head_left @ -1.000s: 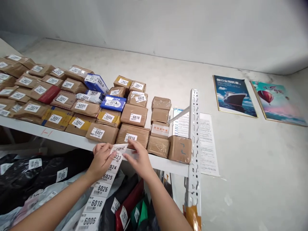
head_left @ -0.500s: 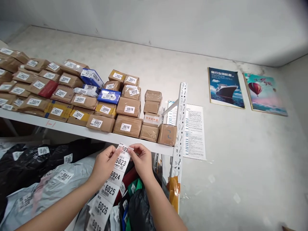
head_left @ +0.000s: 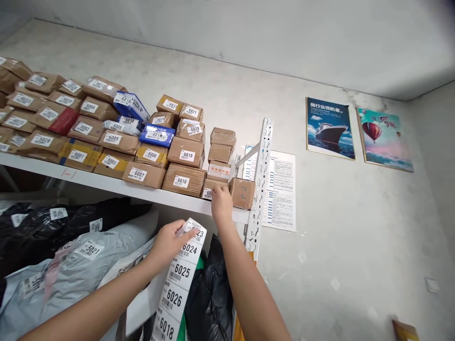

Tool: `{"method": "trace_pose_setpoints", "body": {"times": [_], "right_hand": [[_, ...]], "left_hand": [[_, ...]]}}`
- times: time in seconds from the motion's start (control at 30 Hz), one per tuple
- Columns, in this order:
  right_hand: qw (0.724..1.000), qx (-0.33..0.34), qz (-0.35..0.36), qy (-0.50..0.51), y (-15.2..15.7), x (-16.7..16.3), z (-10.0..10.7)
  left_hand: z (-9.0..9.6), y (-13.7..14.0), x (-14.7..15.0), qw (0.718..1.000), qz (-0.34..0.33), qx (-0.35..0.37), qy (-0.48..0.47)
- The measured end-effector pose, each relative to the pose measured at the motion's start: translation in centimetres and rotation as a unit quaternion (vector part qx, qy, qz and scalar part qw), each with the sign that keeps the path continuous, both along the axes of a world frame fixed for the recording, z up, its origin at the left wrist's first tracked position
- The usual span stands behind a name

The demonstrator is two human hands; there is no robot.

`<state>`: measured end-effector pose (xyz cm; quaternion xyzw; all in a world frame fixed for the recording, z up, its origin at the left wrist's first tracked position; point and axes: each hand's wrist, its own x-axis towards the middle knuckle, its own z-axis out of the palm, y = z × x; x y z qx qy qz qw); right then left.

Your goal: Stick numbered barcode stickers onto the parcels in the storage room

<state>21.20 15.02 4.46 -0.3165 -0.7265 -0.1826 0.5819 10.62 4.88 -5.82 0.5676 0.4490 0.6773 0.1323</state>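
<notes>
My left hand (head_left: pixel 168 244) grips a long strip of white barcode labels (head_left: pixel 180 273) between thumb and fingers. The strip hangs down, with numbers from 6023 to 6026 and then 6018 showing. Up at the shelf edge, my right hand (head_left: pixel 222 207) has its fingers curled against a single label (head_left: pixel 207 193) on the front of a small cardboard box (head_left: pixel 215 183). That label reads 60, the rest being covered by my fingers. To the left of it stands a box marked 6018 (head_left: pixel 190 174); on the right is an unlabelled box (head_left: pixel 243 193) with blue marks.
Stacks of labelled parcels (head_left: pixel 41 140) fill the white shelf (head_left: pixel 142 191) leftward. A perforated metal post (head_left: pixel 263 166) rises at the shelf's right end. Below lie grey bags (head_left: pixel 106 251) and black bags (head_left: pixel 209 296). Posters (head_left: pixel 330 128) and printed sheets (head_left: pixel 280 189) hang on the wall.
The top label has come off the strip, leaving 6023 uppermost. My right hand has moved up and right from the strip to the small box, where a label now shows.
</notes>
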Motion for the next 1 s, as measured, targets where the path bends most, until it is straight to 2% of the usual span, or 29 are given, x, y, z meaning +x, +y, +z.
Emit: {"method": "trace_pose_setpoints", "body": {"times": [0.17,0.33,0.4,0.43,0.5,0.53,0.57,0.7,0.83,0.9,1.0], "right_hand": [[0.998,0.022,-0.058,-0.011,0.4,-0.3,0.4],[0.994,0.075,-0.035,-0.075,-0.7,0.6,0.1],[0.995,0.062,0.044,-0.058,-1.8,1.2,-0.8],[0.991,0.034,0.121,-0.052,-2.5,1.4,-1.5],[0.952,-0.052,0.296,-0.051,-3.7,1.5,-3.0],[0.928,-0.089,0.358,-0.049,-4.1,1.5,-3.7],[0.914,-0.111,0.388,-0.042,-4.5,1.4,-4.3],[0.91,-0.111,0.397,0.052,-4.3,0.8,-5.2],[0.889,-0.143,0.421,0.11,-3.5,0.2,-4.3],[0.9,-0.113,0.405,0.117,-3.4,-0.1,-3.7],[0.929,-0.025,0.349,0.117,-3.3,-0.7,-2.3]], "left_hand": [[-0.4,-0.4,-0.3,0.999,-0.036,-0.004,-0.005],[0.3,-0.4,-1.1,0.999,-0.01,0.028,0.012],[0.6,-0.2,-1.6,0.998,0.0,0.065,0.018],[0.8,-0.1,-1.8,0.996,0.002,0.085,0.019],[1.3,0.2,-2.0,0.993,0.004,0.117,0.014],[1.5,0.4,-1.9,0.992,0.0,0.125,0.007],[1.8,0.6,-1.8,0.992,-0.014,0.129,-0.006],[3.0,1.2,-0.9,0.983,-0.065,0.135,-0.103],[3.9,2.0,-0.1,0.98,0.011,0.145,-0.133],[4.4,2.3,0.1,0.977,0.026,0.152,-0.144],[5.2,2.5,0.1,0.98,-0.021,0.138,-0.142]]}}
